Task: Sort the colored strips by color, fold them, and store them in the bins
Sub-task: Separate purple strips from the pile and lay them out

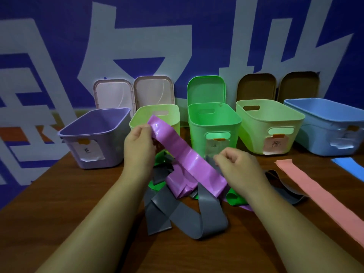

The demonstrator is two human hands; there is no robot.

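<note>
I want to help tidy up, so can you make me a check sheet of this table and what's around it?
Surface: brown wooden table.
Job's things: purple strip held above a heap of grey strips and green strips; pink strip flat at right, blue strip at the right edge. Bins open in a row: purple bin, pale green bin, bright green bin, second pale green bin, blue bin.
Clutter: lids lean upright behind the bins.
Grippers: left hand pinches the purple strip's upper end; right hand pinches it lower down.
Cables: nothing seen.
Surroundings: blue wall with big white shapes.
</note>
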